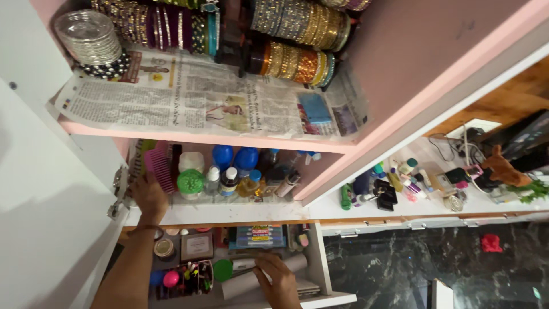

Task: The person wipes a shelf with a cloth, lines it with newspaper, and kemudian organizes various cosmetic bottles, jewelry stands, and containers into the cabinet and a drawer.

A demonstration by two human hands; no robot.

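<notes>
The left hand reaches into the lower shelf of the open cupboard, at its left end. Its fingers curl against a pink comb standing upright there; whether they actually close on the comb cannot be told, as the hand's back faces the camera. A bangle circles the left wrist. Just right of the comb stand a green-capped jar, small bottles and two blue-capped bottles behind them. The right hand lies in the open drawer below the shelf, palm down, fingers spread loosely over a grey tube lying on its side; the hand touches the tube but is not closed around it. Left of the tube sit a green lid, a container of coloured pens and a pink ball. Behind them lie a round tin, a dark square box and a flat blue pack. The upper shelf is lined with newspaper and carries rows of bangles and a stack of clear discs. To the right, a white counter holds assorted bottles and a brown toy animal. A red object lies on the dark marbled floor.
</notes>
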